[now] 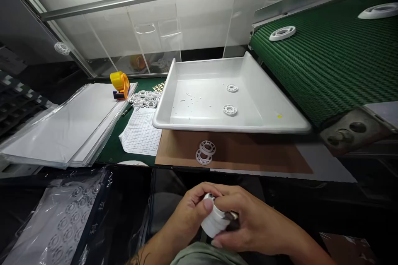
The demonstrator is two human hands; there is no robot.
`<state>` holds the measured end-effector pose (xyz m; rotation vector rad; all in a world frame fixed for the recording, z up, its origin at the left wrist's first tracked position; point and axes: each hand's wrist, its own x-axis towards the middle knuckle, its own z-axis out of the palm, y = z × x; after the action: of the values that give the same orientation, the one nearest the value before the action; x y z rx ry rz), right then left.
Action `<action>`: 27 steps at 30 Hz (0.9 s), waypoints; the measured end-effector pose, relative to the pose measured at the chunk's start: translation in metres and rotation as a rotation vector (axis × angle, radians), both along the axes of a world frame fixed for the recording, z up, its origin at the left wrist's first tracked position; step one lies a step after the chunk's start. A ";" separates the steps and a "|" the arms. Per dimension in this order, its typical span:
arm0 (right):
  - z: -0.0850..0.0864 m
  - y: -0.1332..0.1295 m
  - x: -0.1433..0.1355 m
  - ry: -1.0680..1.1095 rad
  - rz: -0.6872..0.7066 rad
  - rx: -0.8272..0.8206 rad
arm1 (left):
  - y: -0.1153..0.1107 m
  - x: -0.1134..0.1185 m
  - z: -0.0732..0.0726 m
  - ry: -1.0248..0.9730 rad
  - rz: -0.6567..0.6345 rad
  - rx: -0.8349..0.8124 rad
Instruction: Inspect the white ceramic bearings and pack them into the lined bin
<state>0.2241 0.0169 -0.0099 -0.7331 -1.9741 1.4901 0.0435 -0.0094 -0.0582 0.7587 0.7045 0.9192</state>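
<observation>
My left hand [194, 209] is closed around a white plastic ring part [214, 221], held on edge low in front of my body. My right hand [244, 219] grips the same part from the right, with its fingers curled. A small dark, metallic-looking piece [230, 215] shows by the right fingers; its kind cannot be made out. Just beyond the hands, two slotted white rings [206, 152] overlap on the brown cardboard [251, 155] at the table edge.
A white tray [199, 126] holds two rings and small scraps. To its right, a green conveyor belt [323, 49] carries white rings. Leftward are a ring pile [144, 99], a printed sheet [141, 132], a tape dispenser [121, 85] and bagged sheets [62, 128]. A plastic-covered box [59, 223] holds rings.
</observation>
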 end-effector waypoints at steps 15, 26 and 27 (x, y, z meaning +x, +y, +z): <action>-0.007 -0.018 0.023 0.014 -0.372 -0.318 | 0.013 0.028 0.033 0.023 0.064 -0.306; -0.023 -0.012 0.019 -0.002 -0.508 0.000 | 0.007 0.031 0.023 -0.121 0.046 -0.482; -0.024 -0.010 0.019 -0.018 -0.502 -0.071 | 0.005 0.030 0.022 -0.154 0.005 -0.501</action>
<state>0.2434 0.0066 -0.0344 -1.1731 -1.5927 1.2500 0.0730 -0.0043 -0.0359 0.2397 0.7591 0.7518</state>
